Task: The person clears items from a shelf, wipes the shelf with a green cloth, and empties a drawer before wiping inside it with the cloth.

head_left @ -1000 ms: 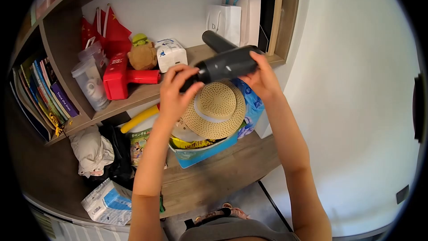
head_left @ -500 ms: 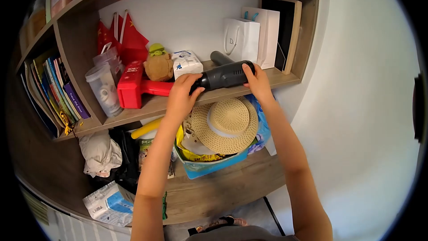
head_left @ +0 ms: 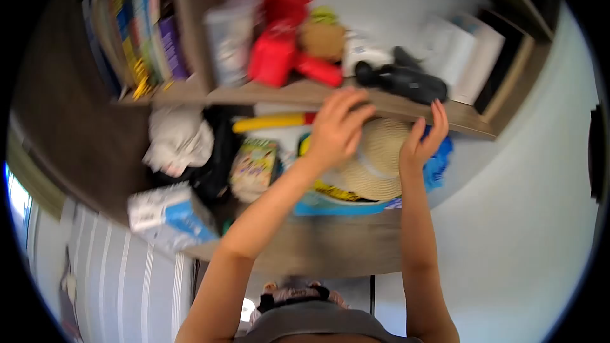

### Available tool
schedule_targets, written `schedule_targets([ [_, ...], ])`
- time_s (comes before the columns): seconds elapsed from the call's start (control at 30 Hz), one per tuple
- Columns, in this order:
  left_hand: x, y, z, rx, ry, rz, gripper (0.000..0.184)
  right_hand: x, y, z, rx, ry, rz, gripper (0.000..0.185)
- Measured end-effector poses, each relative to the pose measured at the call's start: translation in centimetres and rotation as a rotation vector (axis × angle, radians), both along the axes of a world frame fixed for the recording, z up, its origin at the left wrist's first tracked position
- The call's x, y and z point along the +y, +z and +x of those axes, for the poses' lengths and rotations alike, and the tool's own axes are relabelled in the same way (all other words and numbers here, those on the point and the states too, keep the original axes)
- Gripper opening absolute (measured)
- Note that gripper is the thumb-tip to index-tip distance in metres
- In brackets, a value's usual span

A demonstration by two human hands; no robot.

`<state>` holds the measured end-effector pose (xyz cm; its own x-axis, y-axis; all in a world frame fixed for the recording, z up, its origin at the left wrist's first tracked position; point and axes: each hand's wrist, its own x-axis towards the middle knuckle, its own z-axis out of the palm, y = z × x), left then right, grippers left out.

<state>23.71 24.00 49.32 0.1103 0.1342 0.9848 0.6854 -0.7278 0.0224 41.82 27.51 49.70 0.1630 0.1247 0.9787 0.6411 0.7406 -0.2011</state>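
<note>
A black device with a handle [head_left: 406,81], blurred, lies on the wooden shelf [head_left: 267,94], between a white packet [head_left: 365,51] and a white bag [head_left: 445,41]. Just below and left of it, my left hand [head_left: 340,127] hovers before the shelf edge, fingers apart and holding nothing. My right hand [head_left: 424,141] is raised under the device's right end, fingers spread, with nothing in it. Behind both hands, under the shelf, a straw hat [head_left: 378,165] rests on a blue bin [head_left: 337,208].
Along the shelf stand a red object [head_left: 274,54], a plush toy [head_left: 322,38], a plastic cup [head_left: 229,44] and red flags. Books [head_left: 143,32] fill the left compartment. Below are a yellow tube [head_left: 270,122], a white cloth bag [head_left: 178,140] and a blue-white box [head_left: 171,216].
Both hands have let go of the black device, which now lies on the shelf, and have drawn back below it. The camera view has turned and shifted left.
</note>
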Motion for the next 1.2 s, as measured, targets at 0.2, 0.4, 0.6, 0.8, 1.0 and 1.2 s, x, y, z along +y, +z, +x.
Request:
schedule_targets([
  [0.2,-10.5,-13.6,-10.6,-0.116,0.264,-0.253,0.037,-7.5,-13.9,-14.4,-0.330,0.584,-0.240,0.033],
  [0.4,-24.1,-20.9,-24.2,-0.327,0.825,-0.409,0.038,-14.1,-22.1,-27.5,-0.675,1.021,-0.762,0.068],
  [0.6,-33.2,-26.9,-35.5,-0.884,1.117,-0.422,0.057,-14.7,-28.0,-36.2,-0.925,1.031,-1.307,0.113],
  [0.8,-34.9,-31.5,-40.8,-1.094,0.800,-0.463,0.051,-15.2,-34.6,-39.2,-0.933,1.154,-1.498,0.104],
  [1.0,-34.5,-30.0,-39.6,-1.404,0.459,-0.678,0.051,-16.5,-34.9,-39.5,-0.599,1.249,-1.800,0.065],
  [1.2,-33.7,-25.8,-38.8,-1.204,0.183,-0.494,0.048,-16.4,-27.7,-32.9,-0.397,1.290,-1.422,0.071],
])
